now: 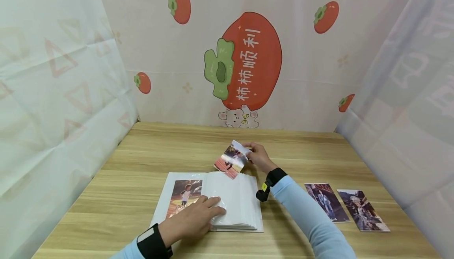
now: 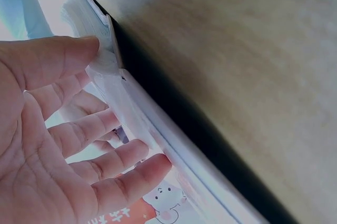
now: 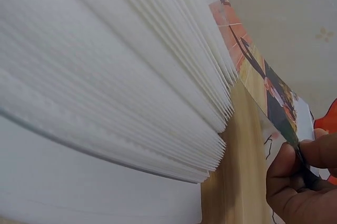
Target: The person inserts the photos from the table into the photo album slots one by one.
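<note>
An open photo album (image 1: pixel 234 200) lies on the table, its left page showing a photo (image 1: pixel 181 196) of a child. My left hand (image 1: pixel 195 215) rests across the album's middle, fingers extended; in the left wrist view the thumb (image 2: pixel 79 58) touches the album's page edges. My right hand (image 1: pixel 260 158) pinches a photo (image 1: pixel 232 160) by its upper right edge, tilted, its lower corner at the top edge of the right-hand pages. In the right wrist view, thumb and fingers (image 3: pixel 310 166) grip that photo's end beside the fanned page edges (image 3: pixel 221 113).
Two more photos lie on the table to the right, one (image 1: pixel 326 202) nearer the right sleeve, the other (image 1: pixel 363 210) farther right. A printed cloth (image 1: pixel 301 73) stands behind the wooden table (image 1: pixel 117 180), with cloth walls on both sides.
</note>
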Demonstrator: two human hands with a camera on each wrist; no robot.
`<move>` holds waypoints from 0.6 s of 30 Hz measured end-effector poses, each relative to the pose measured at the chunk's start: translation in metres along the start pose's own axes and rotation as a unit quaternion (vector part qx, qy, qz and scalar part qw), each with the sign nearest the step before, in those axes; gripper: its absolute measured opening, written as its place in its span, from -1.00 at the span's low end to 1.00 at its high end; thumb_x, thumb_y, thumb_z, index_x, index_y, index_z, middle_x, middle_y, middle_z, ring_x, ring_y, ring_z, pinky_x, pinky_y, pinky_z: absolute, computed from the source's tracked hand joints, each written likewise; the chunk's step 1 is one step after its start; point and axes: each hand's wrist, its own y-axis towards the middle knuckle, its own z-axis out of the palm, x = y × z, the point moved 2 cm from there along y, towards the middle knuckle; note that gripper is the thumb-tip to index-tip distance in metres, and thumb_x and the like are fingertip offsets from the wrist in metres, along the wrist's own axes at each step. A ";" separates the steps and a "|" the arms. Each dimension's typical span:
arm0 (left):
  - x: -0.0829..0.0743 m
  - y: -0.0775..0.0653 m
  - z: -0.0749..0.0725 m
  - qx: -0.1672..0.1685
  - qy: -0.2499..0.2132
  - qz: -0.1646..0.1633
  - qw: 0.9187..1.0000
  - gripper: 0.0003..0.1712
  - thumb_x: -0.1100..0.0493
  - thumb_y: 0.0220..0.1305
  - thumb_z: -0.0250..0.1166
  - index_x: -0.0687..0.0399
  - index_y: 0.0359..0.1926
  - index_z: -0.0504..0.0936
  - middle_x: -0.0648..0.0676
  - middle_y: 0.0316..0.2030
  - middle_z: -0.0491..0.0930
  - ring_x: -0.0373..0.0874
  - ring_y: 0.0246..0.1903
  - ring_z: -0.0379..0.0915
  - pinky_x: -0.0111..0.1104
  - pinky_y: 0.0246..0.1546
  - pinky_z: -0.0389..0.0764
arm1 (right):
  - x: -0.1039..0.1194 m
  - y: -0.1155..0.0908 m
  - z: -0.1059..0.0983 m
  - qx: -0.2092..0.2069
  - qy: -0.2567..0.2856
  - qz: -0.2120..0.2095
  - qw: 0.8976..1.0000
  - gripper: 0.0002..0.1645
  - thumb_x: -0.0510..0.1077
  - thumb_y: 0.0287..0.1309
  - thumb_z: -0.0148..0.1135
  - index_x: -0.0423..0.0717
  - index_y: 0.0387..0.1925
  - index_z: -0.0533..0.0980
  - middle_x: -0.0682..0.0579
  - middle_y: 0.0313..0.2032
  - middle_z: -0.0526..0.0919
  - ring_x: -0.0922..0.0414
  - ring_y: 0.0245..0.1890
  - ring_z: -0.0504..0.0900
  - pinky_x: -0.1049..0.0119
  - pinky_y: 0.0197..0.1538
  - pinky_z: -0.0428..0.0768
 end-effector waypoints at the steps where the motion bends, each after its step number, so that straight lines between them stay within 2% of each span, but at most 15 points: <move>1: 0.000 0.000 0.000 0.000 0.000 0.000 1.000 -0.50 0.25 0.08 0.28 -0.13 0.10 0.52 0.12 0.18 0.34 -0.02 -0.05 0.29 -0.26 -0.10 0.40 | 0.000 0.000 0.000 0.001 -0.002 -0.002 1.000 -0.53 -0.45 0.15 -0.03 -0.18 0.09 0.47 -0.20 -0.14 0.45 0.00 -0.33 0.44 0.23 -0.41 0.45; 11: 0.000 -0.001 0.000 -0.003 0.002 0.000 1.000 -0.48 0.25 0.06 0.30 -0.13 0.10 0.52 0.12 0.18 0.34 -0.02 -0.05 0.29 -0.27 -0.10 0.41 | 0.004 0.002 0.002 0.018 -0.028 -0.022 0.999 -0.55 -0.45 0.19 -0.02 -0.19 0.10 0.47 -0.19 -0.16 0.46 0.02 -0.36 0.44 0.19 -0.39 0.45; 18: 0.000 -0.001 -0.001 0.003 -0.002 -0.001 1.000 -0.48 0.25 0.06 0.30 -0.13 0.10 0.52 0.11 0.18 0.34 -0.02 -0.04 0.30 -0.25 -0.08 0.41 | 0.011 0.003 0.006 0.036 -0.031 -0.028 0.998 -0.54 -0.43 0.20 -0.03 -0.18 0.12 0.47 -0.19 -0.14 0.45 0.00 -0.25 0.48 0.05 -0.20 0.52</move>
